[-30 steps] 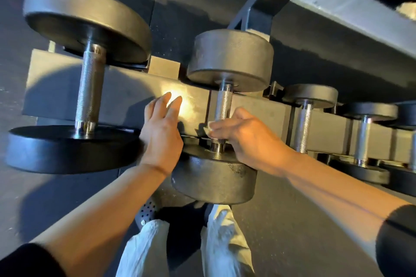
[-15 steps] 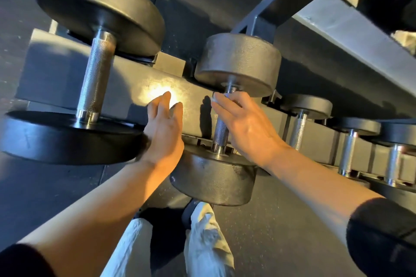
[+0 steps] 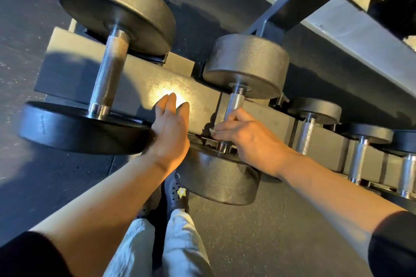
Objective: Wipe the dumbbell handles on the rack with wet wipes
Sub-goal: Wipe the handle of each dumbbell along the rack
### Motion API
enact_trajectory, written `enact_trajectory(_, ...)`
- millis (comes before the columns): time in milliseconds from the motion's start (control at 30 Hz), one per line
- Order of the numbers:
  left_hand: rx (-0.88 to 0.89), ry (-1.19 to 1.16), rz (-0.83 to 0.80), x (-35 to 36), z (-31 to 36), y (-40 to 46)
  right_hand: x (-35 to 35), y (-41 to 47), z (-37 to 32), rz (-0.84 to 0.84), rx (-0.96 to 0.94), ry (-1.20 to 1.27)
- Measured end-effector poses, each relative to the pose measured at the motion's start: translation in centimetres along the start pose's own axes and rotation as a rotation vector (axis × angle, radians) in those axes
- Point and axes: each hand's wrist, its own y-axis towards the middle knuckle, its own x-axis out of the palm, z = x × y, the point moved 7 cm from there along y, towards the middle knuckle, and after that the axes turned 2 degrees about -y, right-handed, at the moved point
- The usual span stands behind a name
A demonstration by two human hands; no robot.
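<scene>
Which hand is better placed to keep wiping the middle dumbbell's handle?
Right hand: it grips the handle with a wipe. Left hand rests flat on the rack.

Your right hand (image 3: 245,137) fills the lower part of the centre handle (image 3: 234,105); only the short stretch above it, under the upper head (image 3: 246,66), stays bare. Your left hand (image 3: 171,128) lies flat on the rack rail (image 3: 139,78), blocking the gap between the large dumbbell (image 3: 108,74) at frame left and the centre one. At right, the smaller dumbbells (image 3: 308,128) stand close together, with narrow gaps.
</scene>
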Motion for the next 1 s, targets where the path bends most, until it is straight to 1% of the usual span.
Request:
enact_trajectory(33,0.011,0.044,0.01,-0.4,0.2,-0.2,0.0,0.0,0.0,0.002,-0.001,0.047)
enact_trajectory(100,0.057,0.041,0.017,-1.6,0.7,-0.9,-0.4,0.0,0.0,0.052,0.008,0.127)
enact_trajectory(167,0.123,0.011,0.04,-3.2,1.1,-2.1,-1.4,0.5,0.1,0.197,0.088,0.281)
enact_trajectory(233,0.221,-0.021,0.142,-5.5,1.3,-3.7,-2.5,1.6,0.0,0.389,0.224,0.477)
enact_trajectory(300,0.264,-0.003,0.291,-7.9,0.3,-4.9,-3.1,3.7,-0.3,0.483,0.341,0.639)
enact_trajectory(367,0.19,0.024,0.419,-10.9,-1.7,-5.2,-3.1,6.7,-0.9,0.499,0.392,0.77)
enact_trajectory(400,0.133,0.03,0.479,-12.4,-2.8,-5.1,-3.2,8.3,-1.5,0.519,0.37,0.814)
enact_trajectory(467,0.032,0.031,0.596,-14.3,-5.2,-5.0,-3.5,11.1,-2.7,0.6,0.326,0.863)
enact_trajectory(500,-0.006,0.017,0.646,-14.7,-6.0,-5.0,-3.4,12.1,-3.1,0.642,0.349,0.876)
enact_trajectory(567,-0.042,-0.029,0.713,-14.6,-7.0,-5.1,-3.2,13.5,-3.3,0.741,0.417,0.92)
enact_trajectory(667,-0.035,-0.054,0.749,-14.4,-7.3,-5.2,-3.5,15.0,-3.6,0.862,0.426,0.994)
enact_trajectory(733,-0.056,-0.05,0.748,-14.5,-7.7,-5.2,-3.6,15.6,-3.8,0.873,0.427,1.035)
enact_trajectory(800,-0.064,-0.052,0.714,-14.4,-7.7,-5.1,-3.3,15.8,-4.1,0.832,0.43,1.078)
enact_trajectory(867,-0.069,-0.055,0.682,-14.3,-7.6,-5.1,-2.3,15.6,-5.0,0.696,0.403,1.165)
enact_trajectory(1000,-0.096,-0.05,0.676,-14.5,-7.5,-5.1,0.2,14.3,-7.7,0.462,0.315,1.192)
